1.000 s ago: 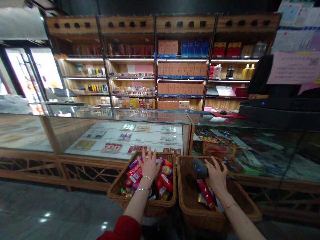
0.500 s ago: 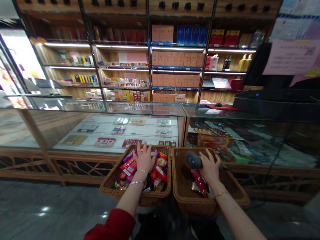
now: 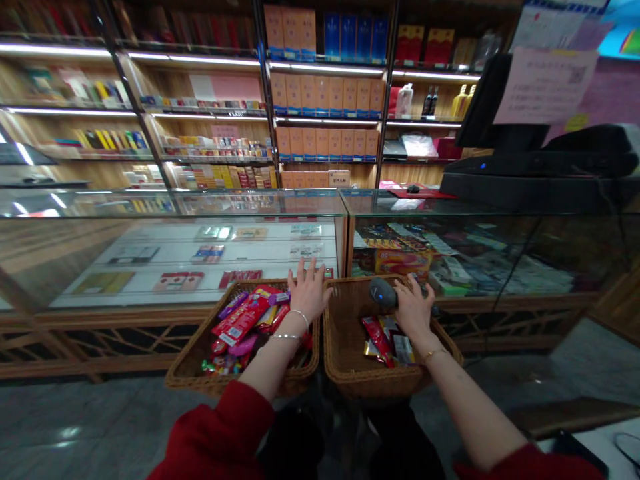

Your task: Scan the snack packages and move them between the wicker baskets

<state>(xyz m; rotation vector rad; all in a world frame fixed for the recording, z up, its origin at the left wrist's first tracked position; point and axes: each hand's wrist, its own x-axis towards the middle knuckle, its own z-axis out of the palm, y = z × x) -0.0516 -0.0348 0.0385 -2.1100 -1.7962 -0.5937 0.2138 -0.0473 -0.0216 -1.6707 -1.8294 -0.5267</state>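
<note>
Two brown wicker baskets stand side by side before me. My left hand (image 3: 307, 293) is over the right part of the left basket (image 3: 193, 353), fingers spread, holding nothing I can see. Under and beside it lie several wrapped sweets, among them a large red packet (image 3: 245, 319) with a white label and a purple packet (image 3: 234, 305). My right hand (image 3: 414, 310) is closed round a dark handheld barcode scanner (image 3: 383, 292), whose head points left above the right basket (image 3: 330, 363). Below the scanner, a red wrapped bar (image 3: 379, 340) and a few other packets lie in that basket.
Behind the baskets runs a glass display counter (image 3: 260, 203) with flat packs inside. A dark monitor (image 3: 483, 103) with paper notices stands on its right part. Shelves of boxes (image 3: 320, 97) line the wall. A cable (image 3: 515, 267) hangs down at the right.
My left hand has shifted toward the right side of the left basket, uncovering the red packet. My right hand still holds the scanner over the right basket. The view has turned right and down.
</note>
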